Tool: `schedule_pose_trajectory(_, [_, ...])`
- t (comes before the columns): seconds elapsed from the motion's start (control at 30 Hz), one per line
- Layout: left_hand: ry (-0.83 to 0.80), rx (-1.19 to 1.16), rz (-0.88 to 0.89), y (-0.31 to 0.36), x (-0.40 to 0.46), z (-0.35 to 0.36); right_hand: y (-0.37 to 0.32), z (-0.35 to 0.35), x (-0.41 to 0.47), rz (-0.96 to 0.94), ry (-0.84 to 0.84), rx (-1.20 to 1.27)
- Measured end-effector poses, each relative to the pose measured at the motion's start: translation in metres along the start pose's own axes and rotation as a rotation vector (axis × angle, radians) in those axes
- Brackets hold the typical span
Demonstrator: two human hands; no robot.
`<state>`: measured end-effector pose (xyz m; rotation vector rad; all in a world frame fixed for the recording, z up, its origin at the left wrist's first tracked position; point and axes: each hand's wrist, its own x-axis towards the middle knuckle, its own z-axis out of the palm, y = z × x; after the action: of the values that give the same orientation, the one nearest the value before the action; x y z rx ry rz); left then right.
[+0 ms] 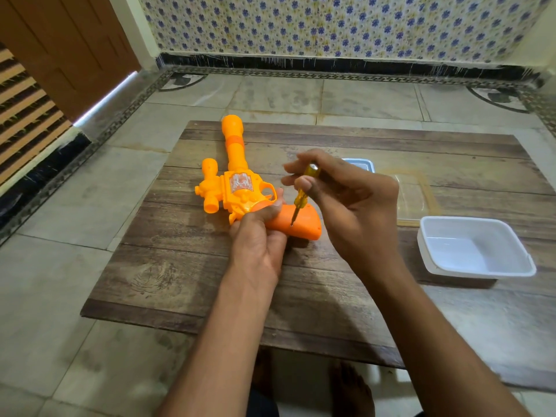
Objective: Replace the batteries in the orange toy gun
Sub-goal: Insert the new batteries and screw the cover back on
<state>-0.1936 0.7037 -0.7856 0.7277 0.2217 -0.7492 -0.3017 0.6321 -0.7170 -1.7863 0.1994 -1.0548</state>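
Currently the orange toy gun (237,188) lies flat on the wooden board (168,266), barrel pointing away from the camera, grip toward the near right. Left hand (257,239) comes in from below, forearm roughly straight up the frame, fingers wrapped around the grip where it meets the body, thumb up near the trigger guard. It clamps the gun to the board. Right hand (346,200) comes in from the lower right, wrist bent, closed on a screwdriver (302,194) with a yellow translucent handle. Thumb and fingertips pinch the handle near the top; the other fingers curl loosely. Shaft tilts down and left, tip touching the side face of the grip. White plastic tub (475,248) sits on the board to the right, well clear of both hands. Behind the right hand are a smaller pale container (361,164) and a clear lid (415,194).
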Motion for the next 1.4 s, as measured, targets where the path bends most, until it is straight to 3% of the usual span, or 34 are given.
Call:
schedule_pose_trajectory(0.17, [0.005, 0.024, -0.018, 0.004, -0.005, 0.001, 0.007, -0.001, 0.001, -0.092, 0.042, -0.177])
schedule_pose_trajectory(0.37, [0.019, -0.049, -0.002, 0.006, -0.003, 0.003, 0.006, -0.004, 0.001, -0.059, -0.048, -0.050])
schedule_pose_trajectory(0.6, [-0.008, 0.024, -0.054, 0.005, -0.008, 0.002, 0.006, -0.001, 0.005, -0.210, 0.025, -0.330])
schedule_pose_trajectory(0.77, [0.009, -0.023, -0.010, 0.004, -0.005, 0.003, 0.005, -0.001, 0.004, -0.130, -0.055, -0.142])
schedule_pose_trajectory(1.0, [-0.007, 0.017, -0.070, 0.004, -0.009, 0.004, 0.003, -0.002, 0.005, -0.167, 0.021, -0.261])
schedule_pose_trajectory(1.17, [0.029, -0.042, -0.021, 0.005, -0.007, 0.005, 0.004, -0.005, 0.003, -0.125, -0.059, -0.105])
schedule_pose_trajectory(1.4, [0.045, -0.009, -0.039, 0.003, -0.011, 0.006, 0.004, -0.002, 0.007, -0.165, -0.055, -0.222])
